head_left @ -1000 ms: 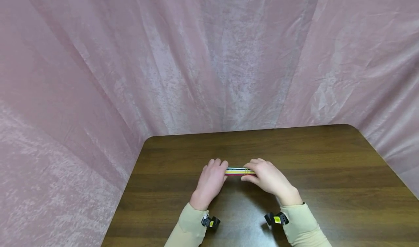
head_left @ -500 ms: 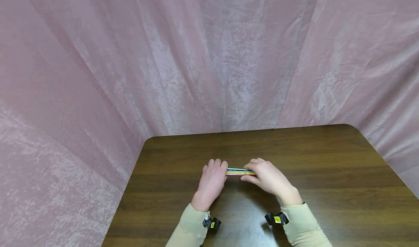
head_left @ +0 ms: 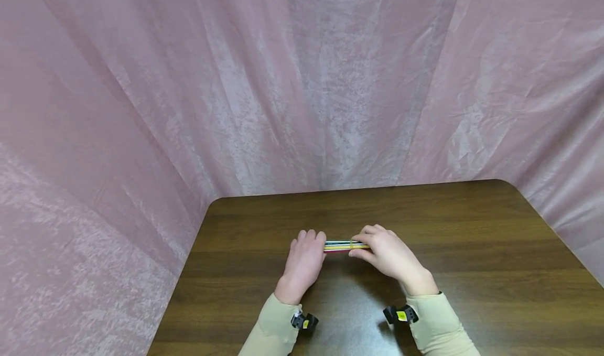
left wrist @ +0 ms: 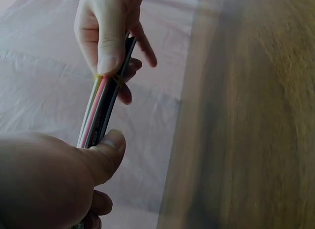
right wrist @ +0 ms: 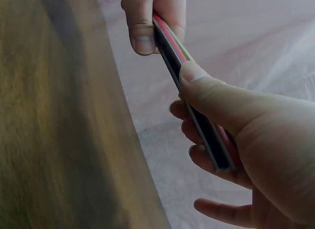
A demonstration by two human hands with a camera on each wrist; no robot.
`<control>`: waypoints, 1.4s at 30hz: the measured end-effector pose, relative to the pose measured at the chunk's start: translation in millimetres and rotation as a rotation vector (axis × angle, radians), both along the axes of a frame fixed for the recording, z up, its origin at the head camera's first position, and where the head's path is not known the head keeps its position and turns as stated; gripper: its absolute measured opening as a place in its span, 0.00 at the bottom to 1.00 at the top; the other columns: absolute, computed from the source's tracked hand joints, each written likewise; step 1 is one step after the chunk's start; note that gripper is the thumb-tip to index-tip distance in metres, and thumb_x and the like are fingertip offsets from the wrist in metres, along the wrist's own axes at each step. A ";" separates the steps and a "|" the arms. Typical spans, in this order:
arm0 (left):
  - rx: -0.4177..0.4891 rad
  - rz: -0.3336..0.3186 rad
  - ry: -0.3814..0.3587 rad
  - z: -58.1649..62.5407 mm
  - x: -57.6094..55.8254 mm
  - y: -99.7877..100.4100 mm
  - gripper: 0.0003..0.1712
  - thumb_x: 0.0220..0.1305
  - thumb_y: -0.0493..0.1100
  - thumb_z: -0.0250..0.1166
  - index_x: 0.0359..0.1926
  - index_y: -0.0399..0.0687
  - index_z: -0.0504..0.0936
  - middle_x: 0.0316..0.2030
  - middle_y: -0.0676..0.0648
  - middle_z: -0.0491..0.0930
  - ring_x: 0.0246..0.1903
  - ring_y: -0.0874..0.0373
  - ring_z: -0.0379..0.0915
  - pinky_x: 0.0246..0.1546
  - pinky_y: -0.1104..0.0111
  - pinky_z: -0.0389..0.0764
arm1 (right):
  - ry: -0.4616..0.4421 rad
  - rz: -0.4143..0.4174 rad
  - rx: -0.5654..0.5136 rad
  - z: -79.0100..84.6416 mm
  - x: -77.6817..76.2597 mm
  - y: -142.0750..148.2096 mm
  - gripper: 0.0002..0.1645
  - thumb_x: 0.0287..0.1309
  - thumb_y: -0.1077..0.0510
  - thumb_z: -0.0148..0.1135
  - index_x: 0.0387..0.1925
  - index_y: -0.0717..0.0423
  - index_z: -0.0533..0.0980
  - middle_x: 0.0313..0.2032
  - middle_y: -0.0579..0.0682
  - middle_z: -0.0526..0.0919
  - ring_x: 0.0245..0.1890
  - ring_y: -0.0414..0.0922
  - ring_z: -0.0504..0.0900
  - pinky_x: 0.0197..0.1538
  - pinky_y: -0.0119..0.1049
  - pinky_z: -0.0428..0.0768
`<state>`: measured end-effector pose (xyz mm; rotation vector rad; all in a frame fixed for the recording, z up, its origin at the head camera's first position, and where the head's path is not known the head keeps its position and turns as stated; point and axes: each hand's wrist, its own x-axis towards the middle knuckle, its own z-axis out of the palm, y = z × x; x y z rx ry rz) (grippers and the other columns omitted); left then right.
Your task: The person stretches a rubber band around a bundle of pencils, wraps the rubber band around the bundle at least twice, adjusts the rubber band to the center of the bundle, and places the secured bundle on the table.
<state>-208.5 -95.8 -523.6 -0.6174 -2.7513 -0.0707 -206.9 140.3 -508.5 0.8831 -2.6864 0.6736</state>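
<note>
A bundle of slim pencils [head_left: 336, 246], with black, white, yellow and red-pink sides, is held level above the table. My left hand [head_left: 303, 264] grips its left end, the thumb lying along the bundle in the left wrist view. Around the pencils [left wrist: 100, 113] runs a thin yellow rubber band [left wrist: 118, 81], right by the thumb tip of my right hand [head_left: 390, 254]. That hand pinches the bundle between thumb and fingers towards its right end. Dark pencil ends stick out past the right fingers in the right wrist view. My palms hide parts of the bundle.
Beneath both hands spreads a brown wood-grain table [head_left: 424, 214] with rounded far corners. Pink velvety curtains [head_left: 302, 83] hang behind it and at the left. A small black camera [head_left: 304, 322] is strapped to each wrist over a light sleeve.
The rubber band has shifted slightly left along the pencils, away from the right end. My right hand has moved a touch; the left still grips the same end.
</note>
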 end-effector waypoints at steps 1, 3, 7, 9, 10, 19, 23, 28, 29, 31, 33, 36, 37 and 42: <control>-0.009 0.002 0.006 -0.1 0.1 0.9 0.18 0.62 0.47 0.81 0.42 0.47 0.81 0.37 0.45 0.81 0.38 0.48 0.73 0.33 0.58 0.75 | 0.008 0.001 0.007 -0.1 0.4 -0.1 0.18 0.64 0.45 0.76 0.48 0.52 0.88 0.40 0.44 0.84 0.42 0.46 0.81 0.49 0.51 0.79; -0.029 0.007 0.015 -0.5 0.1 3.1 0.17 0.62 0.47 0.81 0.42 0.47 0.81 0.37 0.46 0.81 0.38 0.49 0.73 0.33 0.59 0.75 | 0.025 0.005 0.026 -1.6 0.8 -1.4 0.16 0.64 0.45 0.76 0.45 0.50 0.88 0.39 0.42 0.84 0.42 0.45 0.80 0.48 0.50 0.79; -0.060 0.003 0.016 -1.6 -1.4 6.1 0.16 0.64 0.48 0.80 0.43 0.48 0.82 0.38 0.46 0.81 0.38 0.50 0.72 0.33 0.60 0.74 | 0.024 0.016 0.021 -3.8 0.1 -5.7 0.17 0.62 0.45 0.77 0.46 0.49 0.88 0.40 0.41 0.83 0.42 0.45 0.80 0.50 0.49 0.79; -0.063 -0.009 0.004 -0.9 -2.1 5.6 0.17 0.65 0.49 0.79 0.44 0.48 0.82 0.38 0.46 0.81 0.38 0.50 0.71 0.33 0.61 0.74 | 0.015 0.025 0.017 -4.1 -0.8 -6.3 0.19 0.62 0.44 0.77 0.49 0.49 0.88 0.41 0.41 0.83 0.43 0.45 0.80 0.50 0.50 0.79; -0.061 -0.019 0.000 -0.5 -2.3 4.9 0.17 0.65 0.49 0.79 0.45 0.48 0.81 0.38 0.47 0.81 0.38 0.51 0.71 0.33 0.61 0.74 | 0.007 0.032 0.013 -3.9 -1.4 -6.3 0.21 0.62 0.43 0.76 0.51 0.50 0.88 0.41 0.42 0.84 0.43 0.46 0.81 0.50 0.50 0.79; 0.033 -0.007 -0.019 3.3 -2.4 -4.7 0.18 0.62 0.45 0.82 0.43 0.47 0.80 0.38 0.46 0.82 0.37 0.49 0.72 0.31 0.60 0.74 | 0.026 -0.014 -0.021 3.6 -0.7 5.5 0.20 0.61 0.47 0.78 0.51 0.51 0.88 0.40 0.44 0.85 0.42 0.47 0.81 0.47 0.50 0.78; -0.020 -0.016 -0.004 4.0 0.8 1.9 0.19 0.62 0.48 0.82 0.43 0.47 0.81 0.38 0.46 0.82 0.37 0.50 0.73 0.30 0.60 0.75 | 0.043 0.001 0.026 4.5 1.5 4.2 0.15 0.62 0.47 0.78 0.44 0.50 0.88 0.37 0.40 0.82 0.42 0.45 0.79 0.47 0.49 0.77; -0.045 -0.014 -0.010 4.2 1.7 8.4 0.18 0.63 0.50 0.81 0.44 0.48 0.82 0.38 0.47 0.82 0.37 0.51 0.73 0.31 0.61 0.75 | 0.036 0.030 0.013 4.1 1.7 -2.7 0.14 0.62 0.46 0.78 0.45 0.48 0.88 0.38 0.38 0.81 0.42 0.43 0.78 0.48 0.48 0.78; -0.043 -0.025 -0.016 4.4 1.7 8.7 0.18 0.64 0.50 0.80 0.45 0.48 0.82 0.38 0.47 0.82 0.37 0.51 0.73 0.31 0.62 0.75 | 0.033 0.040 0.007 3.9 1.3 -3.8 0.15 0.63 0.45 0.77 0.45 0.48 0.88 0.38 0.38 0.81 0.41 0.43 0.78 0.47 0.48 0.78; -0.035 -0.044 -0.032 5.1 2.3 8.3 0.18 0.64 0.50 0.80 0.45 0.48 0.82 0.38 0.47 0.82 0.37 0.52 0.72 0.31 0.62 0.75 | 0.018 0.063 -0.003 3.9 0.7 -5.2 0.17 0.63 0.44 0.77 0.48 0.47 0.89 0.38 0.38 0.82 0.40 0.42 0.78 0.47 0.46 0.78; -0.021 -0.048 -0.040 5.2 3.0 6.4 0.18 0.64 0.49 0.80 0.45 0.48 0.82 0.37 0.47 0.82 0.36 0.51 0.73 0.30 0.62 0.75 | 0.015 0.072 -0.014 4.6 0.7 -4.4 0.21 0.61 0.42 0.77 0.51 0.48 0.89 0.39 0.39 0.83 0.40 0.43 0.79 0.45 0.46 0.78; -0.001 -0.027 -0.031 5.7 3.6 2.8 0.19 0.62 0.48 0.82 0.43 0.47 0.81 0.36 0.47 0.81 0.37 0.50 0.74 0.31 0.59 0.77 | 0.020 0.043 -0.040 4.6 0.3 0.4 0.26 0.56 0.41 0.81 0.53 0.48 0.89 0.39 0.40 0.84 0.39 0.44 0.79 0.43 0.46 0.77; 0.004 -0.021 -0.027 5.8 3.7 2.0 0.19 0.61 0.48 0.82 0.42 0.47 0.81 0.36 0.46 0.81 0.37 0.49 0.74 0.31 0.59 0.77 | 0.029 0.030 -0.044 4.6 0.2 2.1 0.26 0.55 0.42 0.82 0.51 0.48 0.89 0.39 0.40 0.84 0.39 0.44 0.80 0.43 0.46 0.77; -0.013 -0.021 -0.004 6.3 5.1 5.0 0.19 0.61 0.48 0.82 0.42 0.47 0.81 0.37 0.46 0.82 0.37 0.49 0.74 0.30 0.60 0.76 | 0.066 0.018 -0.014 1.6 -0.5 4.3 0.16 0.54 0.45 0.83 0.41 0.45 0.90 0.38 0.38 0.82 0.40 0.44 0.80 0.44 0.47 0.77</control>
